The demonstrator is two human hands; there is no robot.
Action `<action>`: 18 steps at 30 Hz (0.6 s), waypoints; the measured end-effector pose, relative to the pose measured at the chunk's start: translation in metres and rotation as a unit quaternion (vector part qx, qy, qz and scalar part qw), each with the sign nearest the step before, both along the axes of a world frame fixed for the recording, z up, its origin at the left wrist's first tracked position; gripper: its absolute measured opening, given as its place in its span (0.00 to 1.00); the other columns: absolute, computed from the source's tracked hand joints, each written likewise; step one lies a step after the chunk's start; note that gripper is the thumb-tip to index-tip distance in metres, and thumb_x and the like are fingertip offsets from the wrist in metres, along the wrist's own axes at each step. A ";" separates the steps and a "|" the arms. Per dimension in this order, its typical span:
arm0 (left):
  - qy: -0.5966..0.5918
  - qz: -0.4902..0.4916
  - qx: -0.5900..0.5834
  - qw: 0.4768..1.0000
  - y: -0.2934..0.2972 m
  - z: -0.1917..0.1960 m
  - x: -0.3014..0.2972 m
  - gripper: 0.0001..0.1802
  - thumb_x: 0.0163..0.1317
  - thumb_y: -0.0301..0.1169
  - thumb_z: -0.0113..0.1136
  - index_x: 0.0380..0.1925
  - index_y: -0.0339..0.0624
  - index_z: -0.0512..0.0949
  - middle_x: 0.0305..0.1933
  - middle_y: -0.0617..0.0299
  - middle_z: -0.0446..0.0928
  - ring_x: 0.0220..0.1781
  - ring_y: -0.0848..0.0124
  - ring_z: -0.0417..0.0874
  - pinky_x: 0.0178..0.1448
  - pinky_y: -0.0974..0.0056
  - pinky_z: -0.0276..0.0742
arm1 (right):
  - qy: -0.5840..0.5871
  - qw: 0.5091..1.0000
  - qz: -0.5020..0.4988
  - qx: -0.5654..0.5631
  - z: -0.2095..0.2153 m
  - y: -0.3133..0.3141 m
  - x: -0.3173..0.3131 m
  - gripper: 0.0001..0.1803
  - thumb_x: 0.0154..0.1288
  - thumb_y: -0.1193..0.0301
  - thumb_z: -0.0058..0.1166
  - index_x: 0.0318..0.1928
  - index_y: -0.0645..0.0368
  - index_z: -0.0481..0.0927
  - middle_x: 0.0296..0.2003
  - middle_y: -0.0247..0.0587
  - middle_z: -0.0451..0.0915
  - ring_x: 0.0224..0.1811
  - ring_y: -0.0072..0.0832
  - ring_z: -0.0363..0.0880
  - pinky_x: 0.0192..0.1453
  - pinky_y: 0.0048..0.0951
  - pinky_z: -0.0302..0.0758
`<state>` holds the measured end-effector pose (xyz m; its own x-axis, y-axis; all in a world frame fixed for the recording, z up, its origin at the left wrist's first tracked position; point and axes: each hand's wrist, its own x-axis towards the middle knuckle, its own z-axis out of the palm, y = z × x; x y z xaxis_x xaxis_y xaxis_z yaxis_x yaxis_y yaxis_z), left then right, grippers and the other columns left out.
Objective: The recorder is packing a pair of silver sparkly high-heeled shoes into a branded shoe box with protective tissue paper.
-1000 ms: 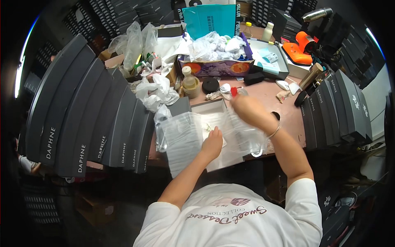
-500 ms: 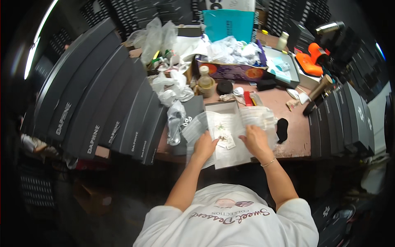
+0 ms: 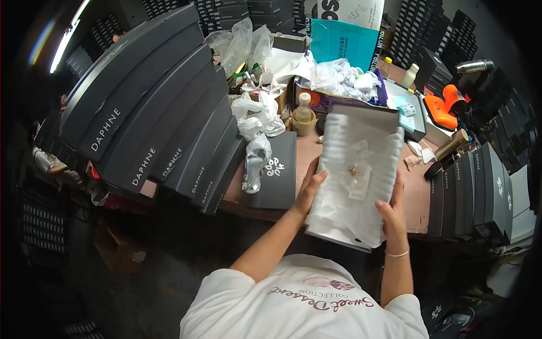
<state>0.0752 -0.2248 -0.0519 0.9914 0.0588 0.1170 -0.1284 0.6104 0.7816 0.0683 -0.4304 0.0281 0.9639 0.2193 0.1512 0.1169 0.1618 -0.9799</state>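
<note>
Right of centre in the frame, an open grey shoebox [image 3: 372, 114] is held by both hands, its lower end reaching past the near edge of the pinkish counter [image 3: 307, 148]. The left hand [image 3: 310, 189] grips the box's left side, thumb toward the top edge, the other fingers partly hidden along the outer wall. The right hand [image 3: 392, 210] clasps the right side, thumb bent over onto the white tissue paper [image 3: 339, 148] and fingers lying along the outside; a thin bracelet [image 3: 397, 255] circles that wrist. The tissue lines the box and drapes over its long sides, and near the middle lies a small clear packet [image 3: 359, 176], its contents too small to make out. Just left of the left hand, a dark grey lid-like panel [image 3: 282, 183] lies flat on the counter, with a crinkled silvery bag [image 3: 257, 164] over its left part. White plastic bags [image 3: 257, 116] and a pale bottle [image 3: 304, 101] stand above it. In the upper middle, crumpled clear plastic [image 3: 345, 79] fills a purple box [image 3: 322, 103]. Dark grey boxes crowd the left [image 3: 152, 113] and the lower right [image 3: 480, 186], and an orange device [image 3: 440, 114] sits at the upper right.
</note>
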 end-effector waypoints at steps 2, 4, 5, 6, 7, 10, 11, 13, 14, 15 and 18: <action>0.059 -0.032 -0.063 0.996 0.005 -0.039 -0.008 0.34 0.62 0.43 0.51 0.64 0.35 0.59 0.58 0.54 0.68 0.57 0.68 0.71 0.60 0.63 0.68 | 0.047 0.999 0.006 0.002 -0.025 0.011 0.003 0.50 0.46 0.74 0.54 0.72 0.57 0.48 0.67 0.44 0.59 0.67 0.34 0.62 0.69 0.33 0.58; 0.100 -0.017 -0.036 0.994 0.022 -0.071 -0.006 0.33 0.63 0.43 0.50 0.64 0.35 0.59 0.56 0.54 0.70 0.54 0.68 0.73 0.57 0.64 0.71 | 0.131 0.991 0.004 0.000 -0.070 0.024 0.016 0.46 0.50 0.74 0.52 0.72 0.59 0.51 0.65 0.44 0.62 0.64 0.32 0.64 0.67 0.30 0.60; 0.167 0.008 0.011 0.986 0.036 -0.094 -0.005 0.31 0.65 0.42 0.50 0.62 0.32 0.62 0.54 0.50 0.73 0.54 0.63 0.76 0.57 0.63 0.71 | 0.195 0.981 -0.003 -0.006 -0.094 0.033 0.023 0.43 0.52 0.74 0.51 0.71 0.61 0.53 0.64 0.44 0.63 0.63 0.31 0.65 0.66 0.29 0.61; 0.184 0.022 0.195 0.963 0.041 -0.093 -0.008 0.30 0.64 0.40 0.52 0.61 0.32 0.64 0.53 0.49 0.74 0.54 0.61 0.76 0.58 0.62 0.72 | 0.219 0.976 0.002 -0.011 -0.134 0.034 0.032 0.41 0.54 0.74 0.51 0.70 0.62 0.54 0.63 0.44 0.65 0.63 0.30 0.66 0.65 0.29 0.62; 0.192 0.034 0.373 0.907 0.048 -0.087 -0.009 0.28 0.63 0.39 0.55 0.59 0.32 0.67 0.52 0.48 0.76 0.55 0.60 0.77 0.58 0.61 0.72 | 0.241 0.970 0.005 -0.016 -0.179 0.028 0.038 0.40 0.55 0.74 0.50 0.70 0.63 0.55 0.62 0.44 0.66 0.62 0.30 0.66 0.65 0.28 0.62; 0.014 0.138 0.635 0.760 0.076 -0.034 -0.004 0.26 0.60 0.33 0.59 0.57 0.30 0.69 0.51 0.43 0.76 0.56 0.54 0.76 0.61 0.59 0.70 | 0.250 0.968 0.008 -0.022 -0.205 0.032 0.036 0.36 0.60 0.71 0.52 0.68 0.67 0.58 0.60 0.47 0.70 0.62 0.30 0.67 0.65 0.29 0.63; -0.022 0.175 0.634 0.753 0.095 -0.019 0.014 0.27 0.58 0.29 0.60 0.56 0.30 0.69 0.53 0.40 0.75 0.57 0.49 0.75 0.63 0.56 0.68 | 0.240 0.970 0.015 -0.027 -0.200 0.031 0.031 0.36 0.61 0.69 0.54 0.68 0.68 0.57 0.61 0.49 0.69 0.63 0.31 0.66 0.65 0.30 0.63; -0.084 0.248 0.742 0.617 0.143 -0.009 0.058 0.30 0.53 0.26 0.62 0.58 0.34 0.69 0.56 0.42 0.71 0.60 0.47 0.71 0.65 0.53 0.65 | 0.150 0.964 -0.036 -0.216 -0.184 0.032 0.026 0.38 0.63 0.63 0.57 0.67 0.68 0.57 0.63 0.56 0.66 0.65 0.36 0.65 0.67 0.32 0.62; -0.083 0.262 0.805 0.527 0.164 -0.021 0.080 0.34 0.50 0.26 0.64 0.60 0.38 0.66 0.59 0.43 0.69 0.61 0.48 0.69 0.65 0.52 0.64 | 0.066 0.973 -0.041 -0.216 -0.203 0.020 0.023 0.41 0.62 0.58 0.60 0.67 0.68 0.58 0.64 0.59 0.63 0.67 0.41 0.63 0.68 0.35 0.61; -0.042 0.230 0.862 0.449 0.194 -0.033 0.095 0.37 0.49 0.26 0.64 0.62 0.42 0.64 0.58 0.46 0.69 0.60 0.49 0.69 0.62 0.50 0.67 | 0.052 0.969 -0.014 -0.243 -0.157 0.022 0.015 0.39 0.61 0.60 0.61 0.66 0.65 0.61 0.62 0.59 0.65 0.65 0.45 0.64 0.67 0.37 0.62; 0.017 0.173 0.911 0.373 0.247 -0.064 0.120 0.12 0.60 0.27 0.49 0.42 0.44 0.78 0.41 0.53 0.77 0.47 0.55 0.77 0.51 0.51 0.73 | -0.153 0.863 -0.025 -0.480 -0.112 -0.015 0.002 0.39 0.53 0.62 0.65 0.64 0.59 0.64 0.60 0.60 0.65 0.63 0.52 0.64 0.64 0.46 0.63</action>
<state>0.1952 0.0226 -0.1160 0.9638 0.0369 0.2640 0.0756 -0.9876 -0.1376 0.0708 -0.4453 -0.0840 0.9227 0.3442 0.1734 0.3780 -0.7205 -0.5814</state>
